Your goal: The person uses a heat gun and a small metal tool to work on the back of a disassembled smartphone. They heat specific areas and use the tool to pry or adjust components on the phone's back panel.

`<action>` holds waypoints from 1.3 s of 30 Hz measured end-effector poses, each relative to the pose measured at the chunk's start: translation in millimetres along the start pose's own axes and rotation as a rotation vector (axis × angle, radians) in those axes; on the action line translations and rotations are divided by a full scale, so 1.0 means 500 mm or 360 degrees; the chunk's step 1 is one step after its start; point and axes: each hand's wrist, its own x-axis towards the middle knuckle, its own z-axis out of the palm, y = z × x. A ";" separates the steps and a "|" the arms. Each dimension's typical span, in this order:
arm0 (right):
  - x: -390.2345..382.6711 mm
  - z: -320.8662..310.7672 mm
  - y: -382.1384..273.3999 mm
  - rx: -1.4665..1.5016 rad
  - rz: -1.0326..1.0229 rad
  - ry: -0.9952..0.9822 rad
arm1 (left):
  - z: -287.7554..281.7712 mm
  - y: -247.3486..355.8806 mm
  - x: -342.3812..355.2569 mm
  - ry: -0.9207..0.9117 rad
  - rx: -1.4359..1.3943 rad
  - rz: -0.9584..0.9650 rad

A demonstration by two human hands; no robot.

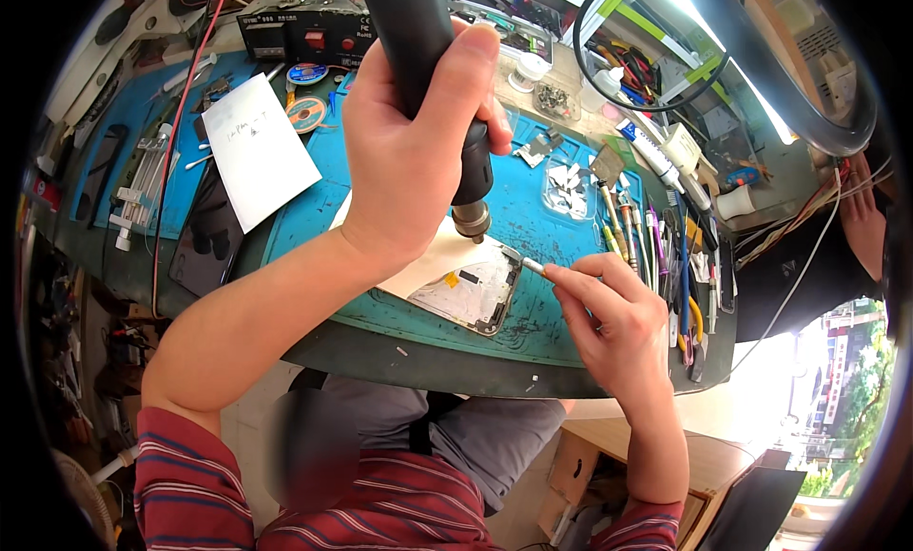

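Observation:
My left hand (404,161) is wrapped round the black handle of a hot air gun (411,33), its metal nozzle pointing down over the top edge of an opened phone frame (480,299). The frame lies on the blue-green mat (361,313). A cream sheet (433,261) covers its left part; bare metal and a small yellow patch show beside it. From the right, my right hand (616,313) pinches a slim, whitish stick-like tool (534,265), its tip close to the frame's upper right corner. Whether the tip touches the frame, I cannot tell.
A white paper (262,152) overlaps a dark phone (207,232) on the left. Several pens and hand tools (656,237) stand on the right, beside a clear box of white pieces (568,188). A black control unit (304,33) stands behind; a lamp (808,95) arches above right.

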 end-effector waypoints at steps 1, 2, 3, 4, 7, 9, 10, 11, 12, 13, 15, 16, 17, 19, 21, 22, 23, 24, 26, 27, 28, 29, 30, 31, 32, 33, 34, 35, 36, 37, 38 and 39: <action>0.001 -0.002 0.000 -0.0004 -0.0011 -0.0006 | 0.000 -0.001 0.000 -0.0007 0.0001 0.0002; 0.003 -0.004 0.000 -0.0007 -0.0016 -0.0022 | 0.001 -0.002 0.000 -0.0009 0.0004 0.0007; 0.005 -0.006 -0.001 -0.0010 -0.0021 -0.0038 | 0.001 -0.002 0.000 -0.0010 0.0007 0.0012; 0.008 -0.009 -0.002 -0.0013 -0.0025 -0.0055 | 0.002 -0.002 0.000 -0.0012 0.0010 0.0017; 0.014 -0.012 -0.008 -0.0051 -0.0030 -0.0070 | 0.002 -0.002 -0.002 -0.0023 0.0038 0.0016; 0.020 -0.014 -0.009 -0.0069 -0.0061 -0.0075 | 0.000 -0.003 -0.001 -0.0039 0.0049 0.0022; 0.022 -0.015 -0.010 -0.0078 -0.0077 -0.0077 | -0.001 -0.004 -0.001 -0.0046 0.0055 0.0025; 0.023 -0.017 -0.013 -0.0080 -0.0068 -0.0082 | -0.001 -0.005 -0.002 -0.0045 0.0062 0.0023; 0.024 -0.018 -0.015 -0.0081 -0.0059 -0.0087 | -0.001 -0.005 -0.002 -0.0044 0.0069 0.0020; 0.025 -0.019 -0.016 -0.0082 -0.0050 -0.0092 | 0.000 -0.006 -0.002 -0.0042 0.0075 0.0018; 0.026 -0.017 -0.012 -0.0029 -0.0039 -0.0094 | 0.000 -0.007 -0.002 -0.0047 0.0071 0.0023; 0.026 -0.016 -0.010 -0.0003 -0.0034 -0.0095 | 0.001 -0.007 -0.002 -0.0050 0.0069 0.0025; 0.027 -0.016 -0.010 0.0003 -0.0029 -0.0103 | 0.002 -0.006 -0.002 -0.0042 0.0073 0.0020; 0.028 -0.017 -0.012 0.0015 -0.0021 -0.0118 | 0.003 -0.004 -0.004 -0.0027 0.0081 0.0011; 0.023 -0.013 -0.015 0.0025 -0.0001 -0.0112 | 0.003 -0.004 -0.005 -0.0029 0.0080 0.0021; 0.021 -0.010 -0.016 0.0031 0.0008 -0.0109 | 0.002 -0.004 -0.005 -0.0029 0.0080 0.0025; 0.018 -0.008 -0.014 0.0068 0.0021 -0.0105 | 0.003 -0.005 -0.005 -0.0038 0.0079 0.0031; 0.015 -0.004 -0.010 0.0105 0.0034 -0.0102 | 0.003 -0.006 -0.004 -0.0046 0.0078 0.0037; 0.012 -0.001 -0.008 0.0138 0.0043 -0.0092 | 0.003 -0.007 -0.004 -0.0051 0.0083 0.0040; 0.012 0.001 -0.007 0.0134 0.0038 -0.0085 | 0.004 -0.006 -0.005 -0.0049 0.0089 0.0037; 0.012 0.003 -0.007 0.0129 0.0034 -0.0078 | 0.004 -0.006 -0.005 -0.0047 0.0094 0.0034; 0.013 0.004 -0.009 0.0116 0.0030 -0.0067 | 0.005 -0.007 -0.004 -0.0010 0.0014 0.0044; 0.013 0.005 -0.011 0.0103 0.0026 -0.0056 | 0.007 -0.009 -0.001 0.0026 -0.0067 0.0053; 0.013 0.006 -0.012 0.0089 0.0022 -0.0045 | 0.008 -0.011 0.000 0.0062 -0.0147 0.0062; 0.014 0.006 -0.012 0.0106 0.0022 -0.0045 | 0.008 -0.011 0.001 0.0060 -0.0145 0.0063; 0.014 0.007 -0.010 0.0123 0.0022 -0.0044 | 0.008 -0.010 0.001 0.0058 -0.0143 0.0063; 0.014 0.007 -0.009 0.0139 0.0022 -0.0043 | 0.008 -0.010 0.001 0.0056 -0.0141 0.0064; 0.013 0.009 -0.009 0.0136 0.0027 -0.0039 | 0.006 -0.009 -0.001 0.0024 -0.0059 0.0059; 0.011 0.011 -0.008 0.0133 0.0033 -0.0034 | 0.004 -0.006 -0.004 -0.0009 0.0023 0.0054; 0.010 0.013 -0.006 0.0129 0.0038 -0.0029 | 0.003 -0.005 -0.006 -0.0041 0.0104 0.0049; 0.010 0.015 -0.004 0.0110 0.0015 -0.0016 | 0.003 -0.004 -0.006 -0.0039 0.0102 0.0050; 0.011 0.016 -0.001 0.0091 -0.0008 -0.0002 | 0.004 -0.004 -0.006 -0.0037 0.0100 0.0051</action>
